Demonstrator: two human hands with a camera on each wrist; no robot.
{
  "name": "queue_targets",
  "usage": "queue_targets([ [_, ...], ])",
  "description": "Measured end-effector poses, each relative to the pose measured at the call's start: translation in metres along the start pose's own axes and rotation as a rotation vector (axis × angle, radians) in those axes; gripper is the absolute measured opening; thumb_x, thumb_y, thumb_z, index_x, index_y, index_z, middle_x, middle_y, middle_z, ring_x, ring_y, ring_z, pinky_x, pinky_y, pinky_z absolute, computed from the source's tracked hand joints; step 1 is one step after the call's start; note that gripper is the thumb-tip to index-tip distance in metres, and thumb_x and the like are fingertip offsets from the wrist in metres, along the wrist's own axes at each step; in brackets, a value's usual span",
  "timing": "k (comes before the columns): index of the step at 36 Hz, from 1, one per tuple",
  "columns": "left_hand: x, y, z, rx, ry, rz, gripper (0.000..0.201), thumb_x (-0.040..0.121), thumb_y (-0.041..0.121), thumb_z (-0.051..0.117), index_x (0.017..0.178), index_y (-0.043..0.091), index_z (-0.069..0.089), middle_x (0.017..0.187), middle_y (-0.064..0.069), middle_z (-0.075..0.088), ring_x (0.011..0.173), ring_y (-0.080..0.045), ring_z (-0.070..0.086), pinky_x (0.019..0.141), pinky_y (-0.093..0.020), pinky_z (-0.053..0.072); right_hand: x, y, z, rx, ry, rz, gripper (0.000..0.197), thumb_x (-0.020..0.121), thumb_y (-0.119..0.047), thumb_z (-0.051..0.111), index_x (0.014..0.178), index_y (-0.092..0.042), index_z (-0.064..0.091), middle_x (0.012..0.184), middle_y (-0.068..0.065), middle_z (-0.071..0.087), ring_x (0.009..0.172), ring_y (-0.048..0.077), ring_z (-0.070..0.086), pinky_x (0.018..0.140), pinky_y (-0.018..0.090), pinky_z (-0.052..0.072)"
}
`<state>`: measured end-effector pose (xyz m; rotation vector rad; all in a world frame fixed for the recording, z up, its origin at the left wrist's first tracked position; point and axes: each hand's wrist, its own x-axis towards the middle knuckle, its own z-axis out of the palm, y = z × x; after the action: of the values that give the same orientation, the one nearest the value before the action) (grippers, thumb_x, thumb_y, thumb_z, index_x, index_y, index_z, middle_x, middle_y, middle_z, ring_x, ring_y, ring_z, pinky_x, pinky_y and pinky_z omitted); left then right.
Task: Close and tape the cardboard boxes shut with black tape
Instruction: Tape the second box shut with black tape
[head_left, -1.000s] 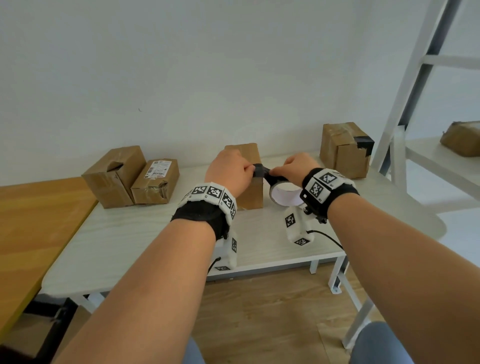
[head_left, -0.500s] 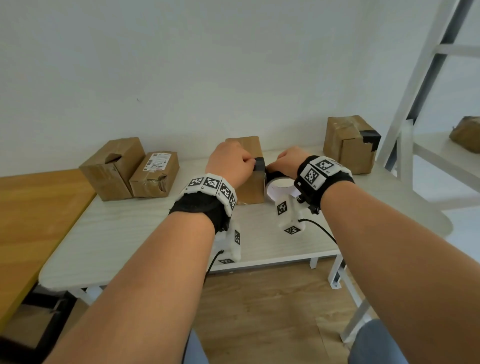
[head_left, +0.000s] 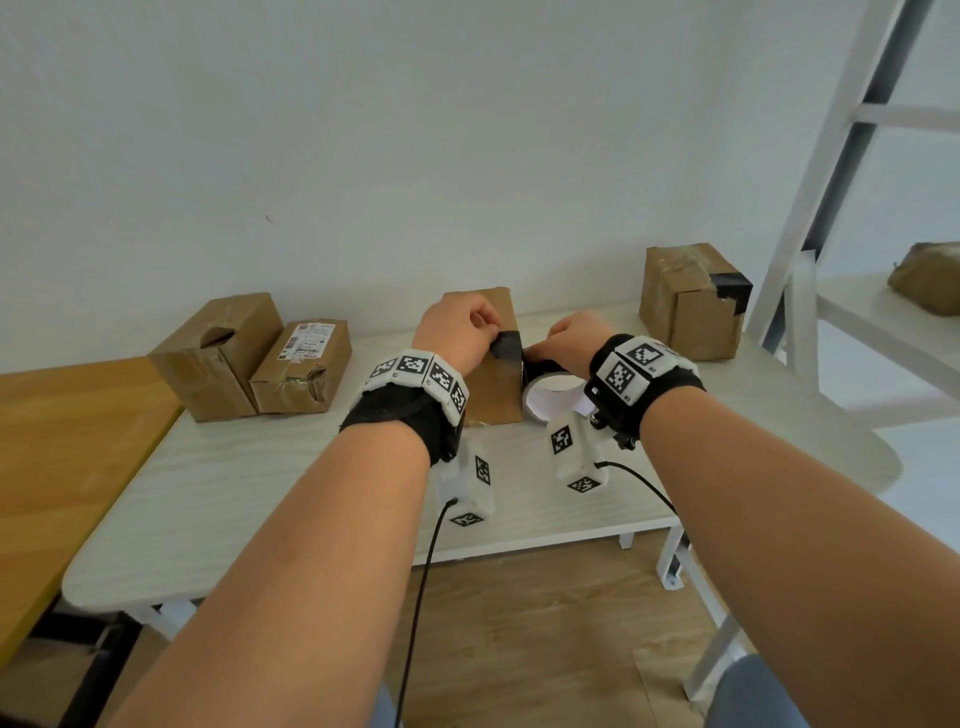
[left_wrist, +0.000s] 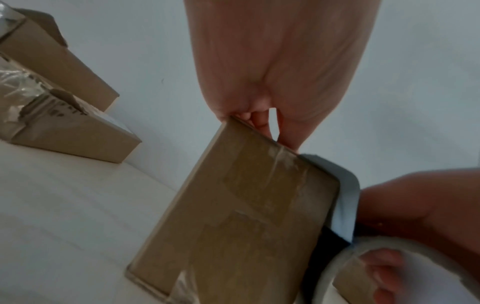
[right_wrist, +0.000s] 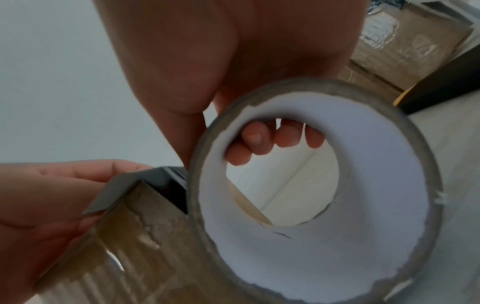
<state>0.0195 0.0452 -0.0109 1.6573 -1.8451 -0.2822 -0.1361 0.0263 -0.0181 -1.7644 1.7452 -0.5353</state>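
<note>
Two forearms reaching forward over the pale surface (head_left: 260, 493), each wrist wrapped in a black band with printed markers. Right hand (head_left: 574, 340) clasped on the tape roll (head_left: 550, 395), fingers (right_wrist: 255, 142) hooked through the white core, thumb on the outside of the ring. Roll held just beside the right face of the centre box (head_left: 493, 389) and tilted, with its open core facing the head camera. Black tape strip (head_left: 506, 345) drawn from the roll and folded over the upper right edge of that box. Left hand (head_left: 460, 332) curled at the top of the box, fingertips pinching the free end of the strip against the cardboard. Centre box upright on the surface, toward the back edge, with old clear tape on its near face. Further left, well apart from the hands, two more cardboard boxes touching each other: a taller box (head_left: 218, 353) with a torn top flap, and a lower box (head_left: 304, 366) bearing a white shipping label. Orange wooden table (head_left: 67, 441) butted against the left end of the surface. At the far right of the surface, a taped box (head_left: 685, 301) with black tape across its top corner. Beyond it, a white ladder frame (head_left: 831, 182) and a shelf carrying a brown parcel (head_left: 927, 278). Plain white wall (head_left: 415, 130) behind everything.
</note>
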Motion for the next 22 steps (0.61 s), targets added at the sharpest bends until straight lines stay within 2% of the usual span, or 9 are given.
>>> queue_targets([
  [4,-0.002,-0.002,-0.005,0.023,-0.023,0.052,0.025,0.091,0.009,0.049,0.091,0.023,0.070,0.098,0.001,0.067,0.087,-0.014,0.059,0.075,-0.021,0.041,0.000,0.000,0.000,-0.011,0.023,-0.010,0.037,0.080,-0.037,0.070,0.060,-0.014,0.048,0.058,-0.001,0.047,0.056,0.015,0.045,0.052,0.026,0.035],
  [7,-0.004,0.001,-0.004,0.100,-0.013,0.121,0.031,0.093,0.010,0.045,0.101,0.022,0.072,0.111,0.002,0.065,0.100,-0.014,0.058,0.083,-0.020,0.039,0.002,0.003,0.000,-0.012,0.044,-0.023,0.034,0.079,-0.037,0.070,0.062,-0.013,0.053,0.059,-0.001,0.050,0.056,0.015,0.047,0.053,0.025,0.037],
  [9,-0.004,0.004,-0.003,0.132,0.001,0.138,0.031,0.094,0.014,0.044,0.102,0.021,0.073,0.111,0.002,0.064,0.101,-0.016,0.058,0.083,-0.022,0.039,0.003,0.006,0.001,-0.006,0.062,-0.040,0.032,0.079,-0.038,0.070,0.067,-0.011,0.056,0.064,0.001,0.053,0.061,0.017,0.050,0.058,0.026,0.042],
  [11,-0.004,0.005,0.000,0.161,0.005,0.136,0.028,0.094,0.022,0.047,0.095,0.019,0.074,0.102,0.001,0.065,0.094,-0.017,0.059,0.078,-0.024,0.041,0.002,0.009,0.002,0.017,0.087,-0.072,0.029,0.079,-0.038,0.070,0.079,-0.010,0.061,0.074,0.003,0.058,0.071,0.019,0.054,0.068,0.031,0.047],
  [13,-0.005,0.005,0.002,0.179,0.022,0.126,0.024,0.091,0.030,0.052,0.092,0.020,0.074,0.097,0.002,0.064,0.091,-0.016,0.058,0.076,-0.025,0.042,-0.002,0.011,0.004,0.045,0.118,-0.099,0.031,0.085,-0.040,0.065,0.087,-0.009,0.063,0.077,0.004,0.059,0.074,0.020,0.055,0.072,0.034,0.047],
  [15,-0.005,0.005,0.006,0.184,0.049,0.113,0.022,0.090,0.032,0.055,0.096,0.022,0.074,0.100,0.002,0.063,0.094,-0.016,0.057,0.078,-0.026,0.044,-0.005,0.013,0.003,0.093,0.138,-0.092,0.033,0.094,-0.041,0.051,0.090,-0.009,0.060,0.077,0.005,0.056,0.075,0.022,0.052,0.069,0.033,0.042],
  [17,-0.006,0.006,0.009,0.192,0.069,0.107,0.023,0.090,0.032,0.055,0.097,0.021,0.074,0.103,0.001,0.062,0.097,-0.017,0.056,0.079,-0.027,0.044,-0.006,0.017,-0.002,0.135,0.172,-0.055,0.035,0.099,-0.035,0.039,0.099,-0.006,0.059,0.085,0.008,0.055,0.079,0.024,0.050,0.070,0.031,0.037],
  [19,-0.006,0.008,0.013,0.190,0.075,0.108,0.025,0.090,0.031,0.054,0.094,0.019,0.075,0.103,0.000,0.063,0.097,-0.019,0.058,0.079,-0.028,0.046,-0.006,0.024,-0.010,0.121,0.219,-0.020,0.033,0.100,-0.028,0.037,0.106,-0.004,0.059,0.091,0.010,0.055,0.082,0.024,0.050,0.071,0.031,0.036],
  [22,-0.007,0.014,0.018,0.177,0.064,0.087,0.027,0.090,0.030,0.052,0.086,0.016,0.075,0.102,-0.002,0.065,0.094,-0.022,0.059,0.080,-0.032,0.049,-0.008,0.040,-0.023,0.027,0.253,0.035,0.025,0.098,-0.025,0.042,0.106,-0.007,0.058,0.097,0.009,0.059,0.085,0.024,0.053,0.073,0.031,0.040],
])
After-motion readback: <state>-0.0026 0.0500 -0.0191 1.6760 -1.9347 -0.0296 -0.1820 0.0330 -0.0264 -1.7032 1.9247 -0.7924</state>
